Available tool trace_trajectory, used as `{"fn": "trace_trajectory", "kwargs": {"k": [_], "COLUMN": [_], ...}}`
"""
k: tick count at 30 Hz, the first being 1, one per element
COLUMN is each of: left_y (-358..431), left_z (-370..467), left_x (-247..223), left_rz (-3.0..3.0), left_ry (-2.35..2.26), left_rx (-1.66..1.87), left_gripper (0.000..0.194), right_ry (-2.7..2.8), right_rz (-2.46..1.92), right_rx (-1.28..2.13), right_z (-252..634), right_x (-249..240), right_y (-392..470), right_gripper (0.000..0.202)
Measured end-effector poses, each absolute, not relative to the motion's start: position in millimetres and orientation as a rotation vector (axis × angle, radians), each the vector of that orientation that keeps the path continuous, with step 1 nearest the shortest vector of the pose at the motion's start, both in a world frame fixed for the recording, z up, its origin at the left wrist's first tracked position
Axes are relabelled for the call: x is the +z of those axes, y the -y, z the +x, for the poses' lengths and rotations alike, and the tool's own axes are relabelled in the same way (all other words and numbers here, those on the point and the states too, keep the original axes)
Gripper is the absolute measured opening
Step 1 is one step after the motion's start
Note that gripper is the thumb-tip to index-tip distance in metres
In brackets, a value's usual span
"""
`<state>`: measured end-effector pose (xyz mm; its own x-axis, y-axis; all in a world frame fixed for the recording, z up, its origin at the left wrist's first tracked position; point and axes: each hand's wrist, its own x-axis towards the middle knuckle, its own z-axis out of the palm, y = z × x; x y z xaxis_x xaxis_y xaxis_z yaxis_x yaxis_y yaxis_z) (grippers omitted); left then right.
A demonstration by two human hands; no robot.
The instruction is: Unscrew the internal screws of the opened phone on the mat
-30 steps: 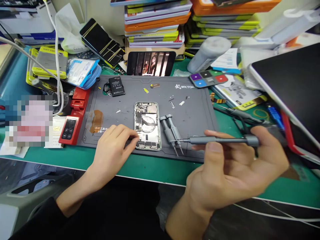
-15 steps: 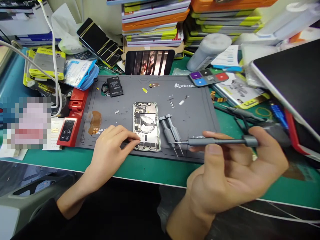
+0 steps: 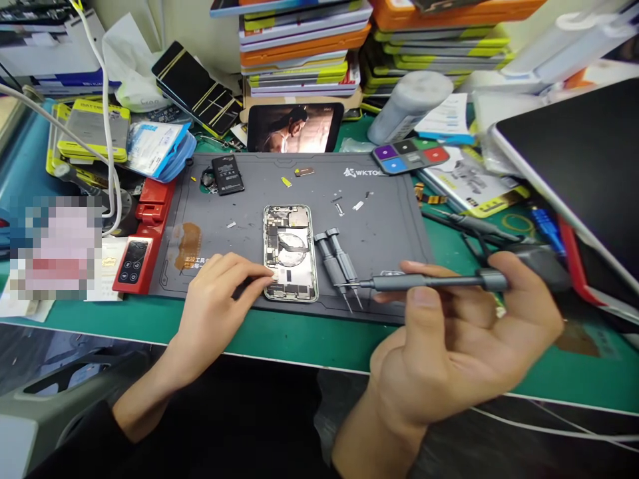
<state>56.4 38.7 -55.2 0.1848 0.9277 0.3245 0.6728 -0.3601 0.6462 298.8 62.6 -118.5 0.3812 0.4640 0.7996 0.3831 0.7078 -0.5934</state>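
Observation:
An opened phone (image 3: 290,251) with its insides exposed lies face down in the middle of a grey work mat (image 3: 389,219). My left hand (image 3: 219,296) rests on the mat, its fingertips touching the phone's lower left edge. My right hand (image 3: 464,346) is raised above the table's front edge, palm up, holding a grey screwdriver (image 3: 429,282) level, tip pointing left towards the phone. Two more grey screwdrivers (image 3: 337,263) lie on the mat just right of the phone.
A small black battery (image 3: 227,174) and tiny loose parts lie on the mat. Behind it stand a phone playing video (image 3: 294,128), stacked boxes (image 3: 299,53) and a grey bottle (image 3: 407,106). A red device (image 3: 142,239) sits left, a dark tablet (image 3: 584,166) right.
The screwdriver's tip has slid a little left, closer to the two lying screwdrivers. The propped phone's screen shows a different picture. My left hand stays at the phone's edge.

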Motion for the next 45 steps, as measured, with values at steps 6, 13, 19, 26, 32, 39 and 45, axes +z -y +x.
{"fn": "trace_trajectory", "kwargs": {"k": [6, 13, 19, 26, 32, 39, 45], "left_y": [-21.7, -22.6, -18.4, -14.9, -16.1, -16.8, -19.5], "left_z": [39.6, 25.0, 23.7, 21.3, 21.0, 18.6, 19.7], "left_x": [-55.1, -62.4, -64.7, -70.3, -71.7, -71.9, -68.8], "left_rz": [2.12, 1.771, 1.599, 1.635, 1.664, 1.682, 1.702], "left_ry": [-1.678, -1.773, -1.725, -1.691, -1.674, -1.67, -1.64], "left_rx": [1.164, 1.194, 1.162, 1.131, 1.138, 1.132, 1.136], "left_gripper": [0.012, 0.008, 0.013, 0.009, 0.008, 0.009, 0.009], "right_ry": [1.281, 1.258, 1.564, 1.51, 1.484, 1.453, 1.406], "right_rz": [-0.664, -0.901, -1.085, -1.123, -1.126, -1.106, -1.082], "right_rx": [-0.034, 0.388, 0.631, 0.746, 0.791, 0.843, 0.882], "right_z": [308.6, 241.6, 206.0, 204.6, 202.9, 202.4, 201.2], "right_x": [-126.8, -84.5, -79.6, -84.3, -84.9, -85.3, -86.1], "right_y": [-73.7, -34.4, -28.7, -28.3, -28.8, -31.1, -32.2], "right_gripper": [0.089, 0.058, 0.025, 0.019, 0.016, 0.013, 0.013]}}
